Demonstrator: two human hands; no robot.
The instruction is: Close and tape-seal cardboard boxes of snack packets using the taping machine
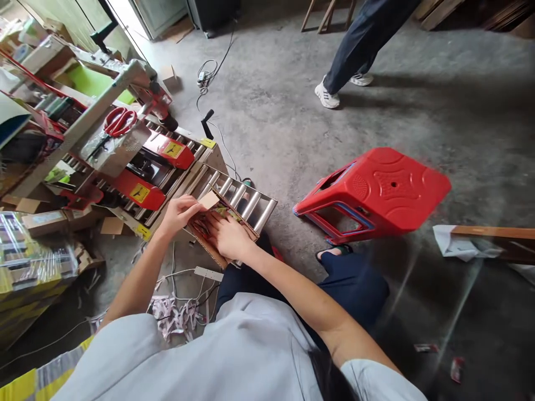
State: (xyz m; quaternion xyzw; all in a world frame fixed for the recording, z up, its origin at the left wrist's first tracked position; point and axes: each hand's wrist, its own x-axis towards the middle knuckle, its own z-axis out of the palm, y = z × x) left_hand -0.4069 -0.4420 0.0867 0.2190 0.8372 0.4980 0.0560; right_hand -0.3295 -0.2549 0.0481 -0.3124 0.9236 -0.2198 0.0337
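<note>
An open cardboard box rests at the near end of the roller conveyor, close against my body. My left hand is at its far left corner, thumb and fingers closed on a raised flap. Inside the box, my right hand lies with fingers stretched out over small, colourful packets. Its fingertips are partly hidden among them, and I cannot tell what the packets are.
A carton-sealing machine with red-handled scissors on top stands left. A red stool is at right. Beyond it walks a person. Cables, a power strip and shredded strips lie on the floor.
</note>
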